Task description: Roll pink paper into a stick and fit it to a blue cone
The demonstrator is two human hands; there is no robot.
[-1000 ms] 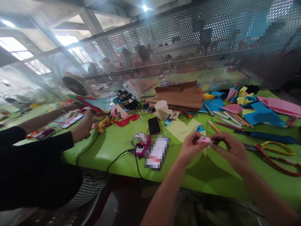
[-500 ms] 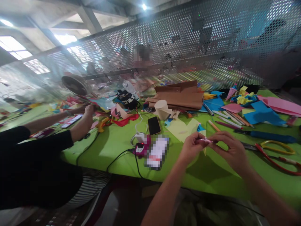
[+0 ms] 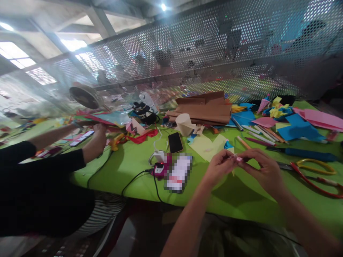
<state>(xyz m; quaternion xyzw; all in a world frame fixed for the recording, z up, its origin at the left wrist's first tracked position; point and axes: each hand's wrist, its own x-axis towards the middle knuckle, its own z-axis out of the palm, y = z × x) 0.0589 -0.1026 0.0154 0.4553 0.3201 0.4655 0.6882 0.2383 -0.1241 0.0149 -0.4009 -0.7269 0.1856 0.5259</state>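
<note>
Between my fingertips is a small pink piece [image 3: 238, 159], perhaps folded or rolled paper; its exact shape is too small to make out. My left hand [image 3: 222, 166] pinches it from the left, and my right hand [image 3: 261, 167] grips its other side with thumb and fingers. Both hands hover over the green tabletop [image 3: 241, 203]. Behind my left hand lies a pale yellow paper sheet [image 3: 205, 148] with a bit of blue paper [image 3: 228, 144] at its right edge. Scissors [image 3: 313, 175] with red and yellow handles rest to the right of my right hand.
A phone [image 3: 179, 174] and a magenta power strip [image 3: 160, 170] with cords lie left of my arms. Further back are a dark phone [image 3: 175, 142], a beige paper roll [image 3: 184, 124], brown paper [image 3: 200, 109], markers and a blue-handled tool [image 3: 308, 154]. A co-worker's hand [image 3: 98, 137] holds coloured sheets.
The pink piece has turned slightly and shows more between my fingertips, while my hands stay in nearly the same place. The co-worker's coloured sheets have shifted and now show more red.
</note>
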